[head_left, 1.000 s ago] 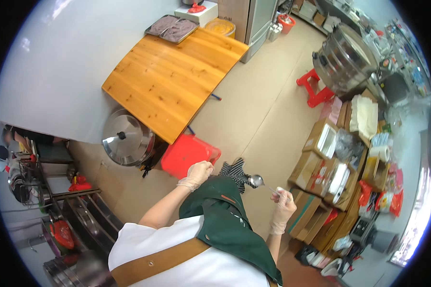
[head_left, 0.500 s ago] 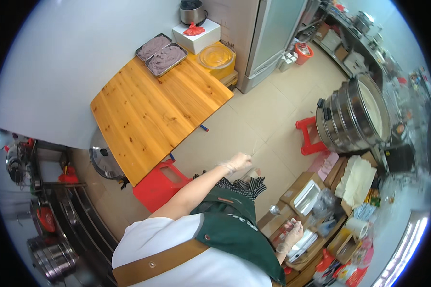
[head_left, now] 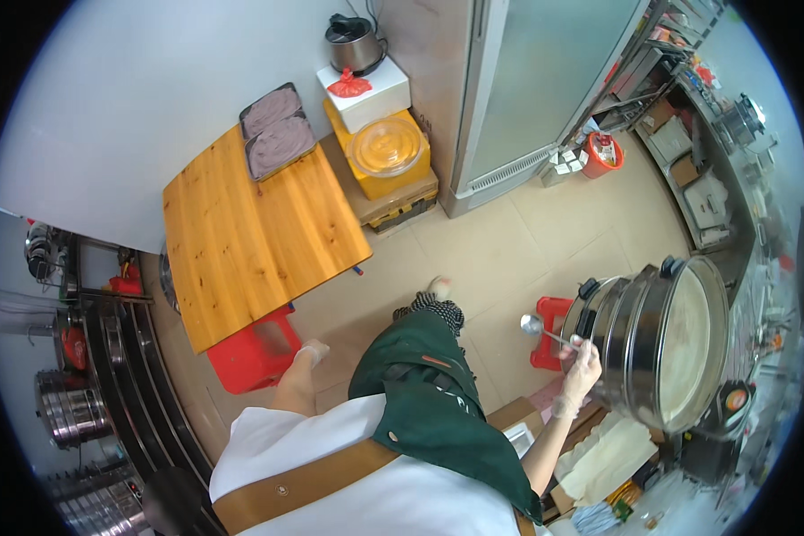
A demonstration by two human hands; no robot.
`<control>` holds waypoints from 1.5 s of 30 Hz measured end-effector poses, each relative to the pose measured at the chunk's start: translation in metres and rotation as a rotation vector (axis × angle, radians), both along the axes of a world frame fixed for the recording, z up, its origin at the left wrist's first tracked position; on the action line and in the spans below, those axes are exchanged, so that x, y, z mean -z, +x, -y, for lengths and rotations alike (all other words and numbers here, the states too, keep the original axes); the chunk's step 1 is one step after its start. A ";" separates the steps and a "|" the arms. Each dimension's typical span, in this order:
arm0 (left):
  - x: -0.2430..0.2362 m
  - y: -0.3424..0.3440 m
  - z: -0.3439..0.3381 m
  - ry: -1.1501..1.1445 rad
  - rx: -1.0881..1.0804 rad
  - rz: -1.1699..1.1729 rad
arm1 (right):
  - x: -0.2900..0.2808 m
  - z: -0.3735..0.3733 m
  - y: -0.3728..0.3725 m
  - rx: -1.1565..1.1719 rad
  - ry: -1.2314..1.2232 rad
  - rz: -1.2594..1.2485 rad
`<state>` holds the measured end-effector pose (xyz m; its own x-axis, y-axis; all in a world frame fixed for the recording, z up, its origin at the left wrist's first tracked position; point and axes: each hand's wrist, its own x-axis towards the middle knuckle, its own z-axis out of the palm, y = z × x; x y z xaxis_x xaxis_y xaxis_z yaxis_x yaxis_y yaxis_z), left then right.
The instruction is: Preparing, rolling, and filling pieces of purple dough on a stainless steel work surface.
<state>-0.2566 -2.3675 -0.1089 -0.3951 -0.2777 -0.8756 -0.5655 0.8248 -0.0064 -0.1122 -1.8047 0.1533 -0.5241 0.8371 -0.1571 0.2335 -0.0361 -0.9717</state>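
Note:
In my right hand (head_left: 582, 368), which wears a clear plastic glove, is a metal spoon (head_left: 531, 324) with a round bowl pointing left. The fingers are closed around its thin handle. Just beyond that hand stands a stack of round steel steamer tiers (head_left: 634, 335), with pale, flat contents showing in the top one. My left hand (head_left: 311, 352), also in a clear glove, hangs low beside a red plastic stool (head_left: 255, 355); its fingers are too small and blurred to read.
A wooden table (head_left: 259, 241) bears two trays of purple paste (head_left: 280, 143) at its far end. Beyond it are yellow boxes (head_left: 386, 179) and a glass-door fridge (head_left: 554, 80). A red bin (head_left: 604, 159) stands on the floor. Another red stool (head_left: 549, 313) is beside the steamer.
My right hand has moved forward with the spoon, up to the steamer. My left hand has dropped back from in front of me to beside the red stool. The view has shifted and turned.

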 end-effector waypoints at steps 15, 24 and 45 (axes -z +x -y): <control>-0.077 -0.375 -0.654 0.661 0.818 -0.473 | 0.001 -0.247 -0.194 0.394 -0.243 -0.192; -0.044 -0.453 -0.937 0.710 1.097 -0.329 | 0.003 -0.430 -0.281 0.715 -0.291 -0.308; 0.031 -0.573 -1.522 0.383 1.914 -0.273 | -0.014 -0.909 -0.216 1.227 -0.217 -0.374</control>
<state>-0.8295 -0.8451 -0.1399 -0.0074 0.7598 -0.6501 0.9599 0.1877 0.2083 -0.3285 -0.8953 0.1678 0.5192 0.7750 -0.3603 -0.3458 -0.1951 -0.9178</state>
